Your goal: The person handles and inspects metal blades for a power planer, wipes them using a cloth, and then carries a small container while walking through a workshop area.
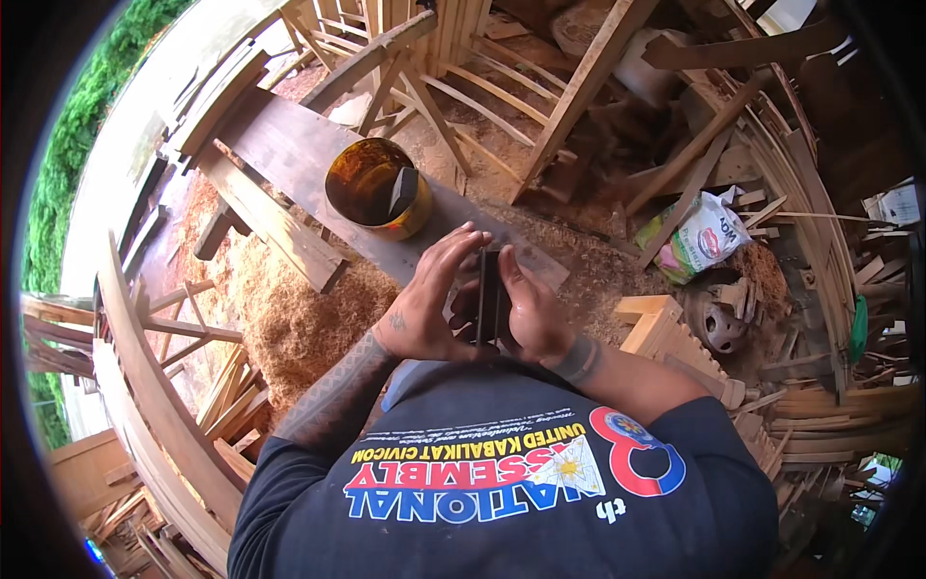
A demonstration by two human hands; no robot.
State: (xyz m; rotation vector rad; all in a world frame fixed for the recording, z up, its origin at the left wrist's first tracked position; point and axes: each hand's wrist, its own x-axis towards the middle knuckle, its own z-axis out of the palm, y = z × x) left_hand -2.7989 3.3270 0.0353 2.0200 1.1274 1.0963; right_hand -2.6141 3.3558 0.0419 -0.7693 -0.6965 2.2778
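My left hand (429, 299) and my right hand (533, 307) meet close in front of my body. Between them stands a dark, narrow, flat-sided block (490, 297), seen nearly edge-on; its exact kind I cannot make out. The left fingers reach along its far left side, partly hidden behind it. The right thumb points up along the other side, with the palm pressed close. Just beyond my left fingers, a yellow-brown round tub (413, 220) sits on a long board (301, 150). A grey rectangular block (403, 193) leans inside that tub.
Wood shavings (299, 328) are heaped left of the board. A wooden frame (429, 111) stands ahead. To the right lie a printed plastic sack (699, 236), a round metal part with holes (723, 326) and a notched timber piece (666, 333). Long curved planks (159, 376) edge the left.
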